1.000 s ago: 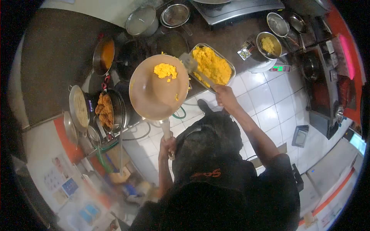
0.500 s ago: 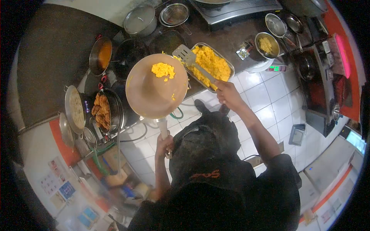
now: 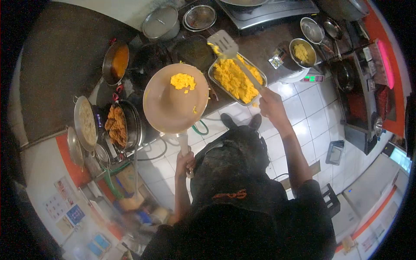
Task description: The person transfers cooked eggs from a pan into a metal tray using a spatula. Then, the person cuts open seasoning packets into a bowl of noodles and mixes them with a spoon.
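My left hand (image 3: 185, 163) is closed round the light handle of a beige frying pan (image 3: 170, 108). A clump of yellow scrambled egg (image 3: 183, 81) and small bits lie inside the tilted pan. With my right hand (image 3: 272, 106) I grip a slotted spatula (image 3: 226, 44). Its blade is raised over the far left corner of a metal tray (image 3: 211, 73), with some egg at its left edge. Scrambled egg (image 3: 236, 82) fills the tray, which stands to the right of the pan. A few bits of egg lie near the tray.
Left of the pan are a wok of orange liquid (image 3: 119, 63), a basket of fried pieces (image 3: 116, 125) and a wide strainer (image 3: 85, 123). A lidded pot (image 3: 160, 24) stands at the back. To the right are a small bowl of yellow food (image 3: 300, 53) and a digital scale (image 3: 313, 78).
The spatula and my right hand have moved right; the blade has risen away from the pan toward the tray's far side. My left hand and the pan have hardly moved.
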Demonstrator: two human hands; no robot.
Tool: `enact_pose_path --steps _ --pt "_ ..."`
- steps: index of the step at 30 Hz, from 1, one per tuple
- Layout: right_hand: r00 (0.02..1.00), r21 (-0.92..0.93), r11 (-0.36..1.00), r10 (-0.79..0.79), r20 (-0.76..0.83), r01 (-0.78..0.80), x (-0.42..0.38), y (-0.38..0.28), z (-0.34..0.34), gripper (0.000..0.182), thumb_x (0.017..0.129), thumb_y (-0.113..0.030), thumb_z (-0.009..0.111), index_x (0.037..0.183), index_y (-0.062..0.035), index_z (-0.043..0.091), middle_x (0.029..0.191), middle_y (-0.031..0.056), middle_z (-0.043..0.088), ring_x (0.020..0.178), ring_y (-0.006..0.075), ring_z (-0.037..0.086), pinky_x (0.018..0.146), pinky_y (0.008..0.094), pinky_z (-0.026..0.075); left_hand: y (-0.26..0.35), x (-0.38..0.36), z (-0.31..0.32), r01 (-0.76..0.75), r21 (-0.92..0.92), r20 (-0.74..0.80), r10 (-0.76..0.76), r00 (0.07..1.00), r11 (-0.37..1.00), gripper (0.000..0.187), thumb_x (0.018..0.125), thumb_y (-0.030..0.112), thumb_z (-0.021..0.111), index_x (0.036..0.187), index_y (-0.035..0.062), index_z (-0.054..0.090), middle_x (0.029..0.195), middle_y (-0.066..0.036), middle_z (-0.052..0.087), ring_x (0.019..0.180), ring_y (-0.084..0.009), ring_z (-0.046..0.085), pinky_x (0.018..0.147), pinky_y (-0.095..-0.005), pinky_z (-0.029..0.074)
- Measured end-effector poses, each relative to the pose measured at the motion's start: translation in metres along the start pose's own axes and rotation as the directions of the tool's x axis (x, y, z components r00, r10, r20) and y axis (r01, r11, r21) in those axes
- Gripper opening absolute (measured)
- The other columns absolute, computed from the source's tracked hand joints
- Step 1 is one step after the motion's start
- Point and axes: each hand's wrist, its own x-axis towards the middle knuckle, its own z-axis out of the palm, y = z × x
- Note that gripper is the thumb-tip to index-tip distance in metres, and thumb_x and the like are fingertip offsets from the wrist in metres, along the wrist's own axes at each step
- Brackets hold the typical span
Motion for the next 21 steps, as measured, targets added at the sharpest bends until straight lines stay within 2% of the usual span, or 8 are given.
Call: enact_pose_path --steps 2,5,12,14,16,17,19,21 --pt "0.758 -0.855 0.339 -0.645 0.093 0.393 0.012 0.03 -0.021 0.032 0.096 -0.026 0.046 0.117 -0.0017 0.051 0.055 0.0093 0.05 0.042 0.0211 0.049 0.039 0.0344 0.04 -0.004 0.005 -0.006 -0.012 -0.083 -0.025 0.01 1.0 0.997 0.015 0.087 0.014 0.058 0.086 0.0117 0.042 0.052 0.005 0.034 0.037 -0.0051 0.034 0.031 -0.0207 0.028" --pt "0.884 -0.989 -0.123 -0.451 0.126 0.078 0.031 0.059 -0.069 0.037 0.096 -0.025 0.045 0.124 -0.001 0.044 0.066 0.0219 0.06 0.053 0.0366 0.06 0.049 0.047 0.048 -0.01 0.027 -0.045 -0.017 -0.351 -0.008 0.015 1.0 0.936 0.016 0.086 0.005 0.055 0.099 0.0089 0.047 0.056 0.004 0.04 0.035 -0.004 0.034 0.028 -0.0191 0.029" --pt "0.895 -0.996 -0.085 -0.446 0.025 -0.014 0.002 0.061 -0.073 0.043 0.096 -0.026 0.045 0.135 -0.0085 0.038 0.071 0.0233 0.062 0.064 0.0416 0.062 0.056 0.0493 0.049 0.033 0.129 -0.14 0.189 -0.727 0.245 -0.008 0.969 0.66 0.017 0.095 0.026 0.048 0.084 0.0137 0.052 0.057 0.008 0.038 0.05 -0.0066 0.042 0.042 -0.0239 0.037" --pt "0.866 -0.994 0.105 -0.498 -0.049 0.004 0.001 0.06 -0.058 0.041 0.096 -0.026 0.045 0.133 -0.0082 0.042 0.069 0.0214 0.061 0.06 0.0378 0.062 0.054 0.0462 0.048 0.078 0.127 -0.086 -0.248 -0.123 -0.048 0.244 0.969 0.961 0.014 0.093 0.022 0.05 0.081 0.0142 0.05 0.055 0.009 0.035 0.041 -0.0026 0.033 0.038 -0.0166 0.027" --pt "0.833 -0.836 0.527 -0.525 -0.178 0.154 0.006 0.066 -0.044 0.039 0.097 -0.027 0.045 0.127 -0.0042 0.051 0.062 0.0104 0.056 0.048 0.0214 0.053 0.048 0.0355 0.042 0.094 0.145 -0.085 -0.261 -0.222 0.039 0.276 0.96 0.939 0.015 0.093 0.017 0.049 0.079 0.0141 0.049 0.054 0.009 0.035 0.041 -0.0026 0.033 0.037 -0.0186 0.026" --pt "0.841 -0.835 0.524 -0.518 -0.154 0.17 0.017 0.066 -0.032 0.039 0.097 -0.027 0.045 0.127 -0.0042 0.051 0.062 0.0104 0.056 0.048 0.0214 0.053 0.048 0.0355 0.042 0.1 0.151 -0.068 -0.256 -0.109 -0.376 0.199 0.905 0.96 0.013 0.092 0.015 0.05 0.079 0.0133 0.05 0.055 0.008 0.035 0.041 -0.0026 0.032 0.037 -0.0184 0.025" --pt "0.9 -0.617 0.766 -0.382 -0.208 0.182 0.033 0.063 0.01 0.04 0.097 -0.027 0.045 0.127 -0.0001 0.05 0.062 0.0042 0.051 0.049 0.0135 0.045 0.046 0.031 0.039 0.094 0.195 -0.122 -0.202 -0.277 0.182 0.258 0.949 0.939 0.006 0.091 0.013 0.051 0.085 0.0111 0.052 0.057 0.008 0.037 0.042 -0.0027 0.033 0.038 -0.0182 0.027" --pt "0.87 -0.716 0.619 -0.492 -0.032 0.324 0.084 0.08 0.046 0.038 0.097 -0.025 0.043 0.121 0.003 0.052 0.067 0.0116 0.057 0.055 0.0202 0.054 0.051 0.0351 0.044 0.105 0.198 -0.109 -0.242 -0.296 0.107 0.284 0.953 0.924 0.005 0.091 0.014 0.052 0.087 0.0107 0.052 0.058 0.008 0.037 0.042 -0.0025 0.033 0.037 -0.0179 0.027"
